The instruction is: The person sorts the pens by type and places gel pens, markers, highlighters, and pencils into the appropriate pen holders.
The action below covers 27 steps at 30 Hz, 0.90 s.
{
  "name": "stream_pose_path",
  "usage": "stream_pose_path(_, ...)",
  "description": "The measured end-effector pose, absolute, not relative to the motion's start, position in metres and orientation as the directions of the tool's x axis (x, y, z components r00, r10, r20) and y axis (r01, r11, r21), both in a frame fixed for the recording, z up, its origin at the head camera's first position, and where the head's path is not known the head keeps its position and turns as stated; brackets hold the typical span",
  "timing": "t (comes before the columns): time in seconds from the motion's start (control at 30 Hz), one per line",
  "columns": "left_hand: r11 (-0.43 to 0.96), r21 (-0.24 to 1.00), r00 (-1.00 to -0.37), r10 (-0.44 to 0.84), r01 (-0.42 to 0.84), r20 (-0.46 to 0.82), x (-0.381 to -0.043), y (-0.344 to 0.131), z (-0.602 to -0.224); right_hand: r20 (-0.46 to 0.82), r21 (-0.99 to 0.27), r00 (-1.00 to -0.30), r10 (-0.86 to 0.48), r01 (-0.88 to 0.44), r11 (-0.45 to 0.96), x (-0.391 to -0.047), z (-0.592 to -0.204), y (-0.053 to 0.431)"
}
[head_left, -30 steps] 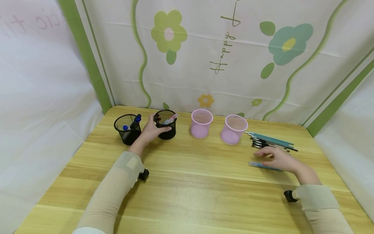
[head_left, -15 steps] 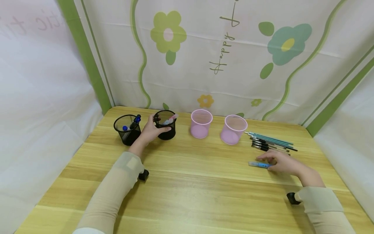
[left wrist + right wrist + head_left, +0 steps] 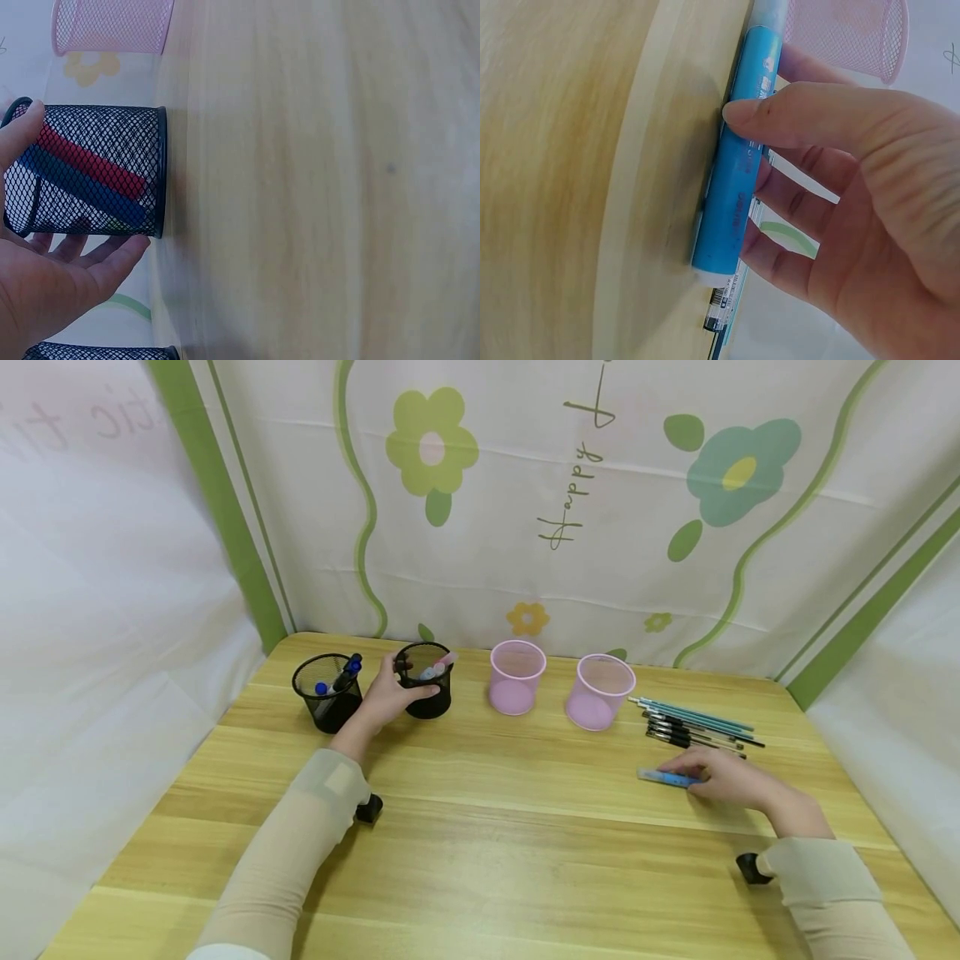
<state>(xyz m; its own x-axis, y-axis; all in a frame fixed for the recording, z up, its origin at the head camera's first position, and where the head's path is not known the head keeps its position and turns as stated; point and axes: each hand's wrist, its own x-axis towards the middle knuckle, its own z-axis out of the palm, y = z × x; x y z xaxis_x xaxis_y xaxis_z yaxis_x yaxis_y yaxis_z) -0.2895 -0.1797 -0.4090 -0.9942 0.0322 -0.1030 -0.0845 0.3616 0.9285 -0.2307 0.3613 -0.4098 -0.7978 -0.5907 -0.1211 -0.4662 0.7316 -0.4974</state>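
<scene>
My left hand (image 3: 386, 700) grips a black mesh pen cup (image 3: 430, 705) near the back of the table, thumb at the rim and fingers round the far side. Through the mesh, the left wrist view shows a red pen body (image 3: 94, 163) and a blue one (image 3: 86, 189) leaning inside. At the right, my right hand (image 3: 727, 777) pinches a blue highlighter (image 3: 739, 187) with a translucent cap between thumb and fingers. In the right wrist view it sits close over the table, the thumb (image 3: 757, 116) lying across its printed barrel.
Another black mesh cup (image 3: 327, 706) with blue-capped pens stands at the left. Two pink mesh cups (image 3: 514, 693) stand right of the held one. Several paintbrushes and pens (image 3: 693, 727) lie beyond my right hand. A printed curtain (image 3: 480, 560) hangs behind the table (image 3: 480, 860).
My right hand has come down onto the highlighter, taken hold of it, and its capped end has tilted up slightly. The left hand has stayed on the black cup.
</scene>
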Motion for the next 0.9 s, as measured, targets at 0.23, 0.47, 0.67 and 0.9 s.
stream_pose_path(0.23, 0.352, 0.932, -0.994, 0.031, -0.083, -0.1, -0.29, -0.18, -0.409, -0.136, -0.488, -0.808, -0.573, -0.448, 0.749, -0.232, -0.407, 0.36)
stream_pose_path(0.47, 0.353, 0.932, -0.995, 0.032, -0.076, -0.094, -0.289, -0.18, -0.409, -0.13, -0.475, -0.803, -0.581, -0.464, 0.748, -0.234, -0.4, 0.358)
stream_pose_path(0.67, 0.348, 0.934, -0.995, 0.027, -0.077, -0.092, -0.288, -0.181, -0.409, -0.121, -0.478, -0.789, -0.603, -0.486, 0.731, -0.236, -0.393, 0.354)
stream_pose_path(0.9, 0.346, 0.935, -0.995, 0.034, -0.08, -0.097, -0.289, -0.181, -0.41, -0.076, -0.467, -0.766, -0.639, -0.538, 0.701, -0.236, -0.381, 0.348)
